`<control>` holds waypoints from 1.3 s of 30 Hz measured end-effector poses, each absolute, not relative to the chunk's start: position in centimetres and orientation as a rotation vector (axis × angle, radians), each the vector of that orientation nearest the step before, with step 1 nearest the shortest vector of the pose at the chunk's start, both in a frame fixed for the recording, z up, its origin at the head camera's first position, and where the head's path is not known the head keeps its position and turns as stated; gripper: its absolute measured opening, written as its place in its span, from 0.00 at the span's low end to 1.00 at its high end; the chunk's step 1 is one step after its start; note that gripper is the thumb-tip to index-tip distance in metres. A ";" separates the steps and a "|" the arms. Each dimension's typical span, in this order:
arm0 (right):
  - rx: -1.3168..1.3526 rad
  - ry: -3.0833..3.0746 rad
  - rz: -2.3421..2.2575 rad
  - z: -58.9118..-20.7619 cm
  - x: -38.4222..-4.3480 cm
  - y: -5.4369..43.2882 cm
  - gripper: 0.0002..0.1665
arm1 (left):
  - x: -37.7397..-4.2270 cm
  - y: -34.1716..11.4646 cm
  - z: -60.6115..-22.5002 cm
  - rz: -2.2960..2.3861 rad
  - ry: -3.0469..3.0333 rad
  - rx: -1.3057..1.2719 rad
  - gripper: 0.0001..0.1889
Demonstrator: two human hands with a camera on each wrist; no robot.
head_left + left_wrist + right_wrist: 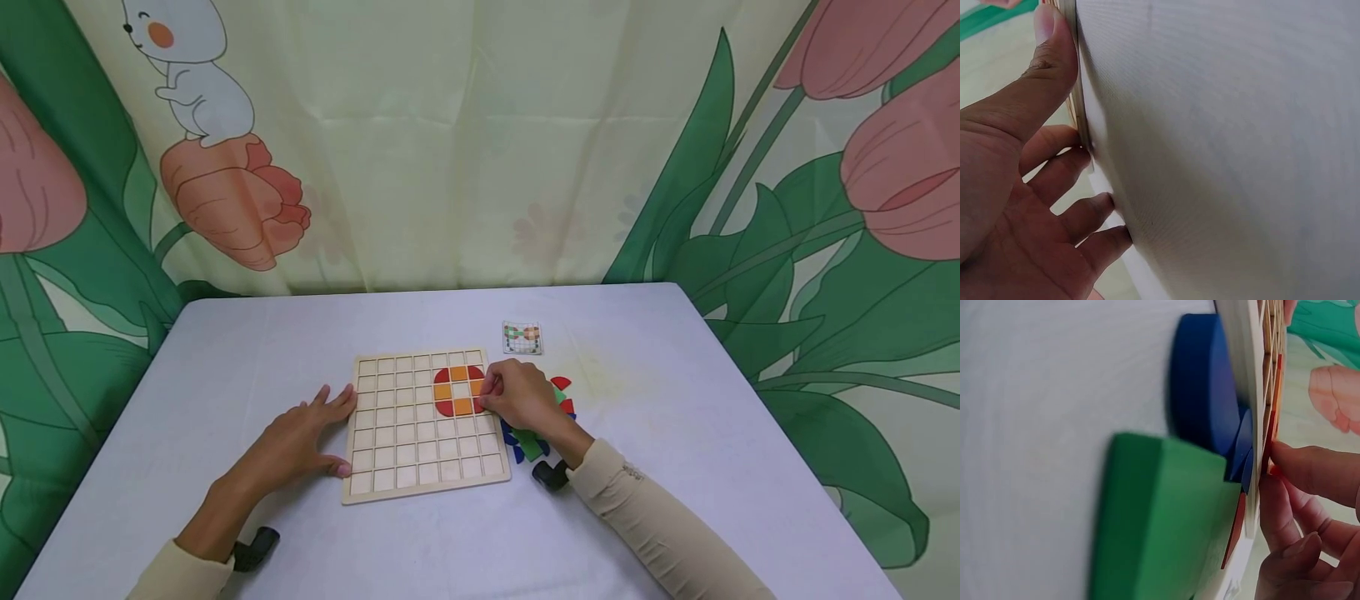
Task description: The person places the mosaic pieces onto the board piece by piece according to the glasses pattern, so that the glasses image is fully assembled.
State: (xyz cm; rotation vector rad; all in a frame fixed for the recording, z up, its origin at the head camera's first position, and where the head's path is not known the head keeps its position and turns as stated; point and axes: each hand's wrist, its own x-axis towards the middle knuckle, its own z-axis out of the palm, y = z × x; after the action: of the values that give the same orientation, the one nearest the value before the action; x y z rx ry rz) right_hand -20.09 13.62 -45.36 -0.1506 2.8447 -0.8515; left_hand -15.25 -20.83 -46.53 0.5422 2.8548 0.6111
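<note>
A wooden grid board (405, 454) lies on the table, a ring of red quarter-round and orange square tiles set into its upper right cells. My left hand (296, 442) rests at the board's left edge, fingers spread; in the left wrist view its thumb (1054, 53) touches the board's side. At the ring's lower right corner, my right hand (525, 393) pinches a red quarter-round tile (1269, 439) between thumb and fingertips, close against the grid. That hand partly covers the tile and the board's right edge in the head view.
Loose blue pieces (1200, 381), a green piece (1160, 519) and several red ones lie right of the board, partly under the right hand. A small pattern card (522, 338) lies beyond the board's upper right corner. A printed curtain (465, 167) hangs behind the white-covered table (660, 383).
</note>
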 end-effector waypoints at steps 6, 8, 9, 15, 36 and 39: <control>-0.162 2.821 -0.913 -45.4 -20.3 14.3 0.11 | -15.3 -20.9 -46.5 0.626 2.853 0.544 0.60; -0.150 2.808 -0.933 -45.2 -20.3 14.6 0.10 | -15.3 -20.9 -46.5 0.626 2.853 0.545 0.60; -0.141 2.806 -0.935 -45.1 -20.2 14.8 0.10 | -15.3 -20.9 -46.4 0.625 2.851 0.542 0.60; -0.095 2.809 -0.925 -44.4 -20.0 16.1 0.09 | -15.3 -20.8 -46.4 0.612 2.860 0.540 0.61; -0.239 2.696 -0.946 -45.1 -19.0 17.7 0.10 | -15.4 -20.7 -46.4 0.600 2.855 0.537 0.61; -0.257 2.691 -0.928 -45.2 -19.0 17.8 0.10 | -15.4 -20.7 -46.5 0.602 2.859 0.535 0.61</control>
State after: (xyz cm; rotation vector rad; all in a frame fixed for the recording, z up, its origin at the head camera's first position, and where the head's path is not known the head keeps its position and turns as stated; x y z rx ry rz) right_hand -18.99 17.84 -45.20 -0.2574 2.6910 -0.9280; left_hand -15.39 -20.68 -46.47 0.5350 2.8587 0.6016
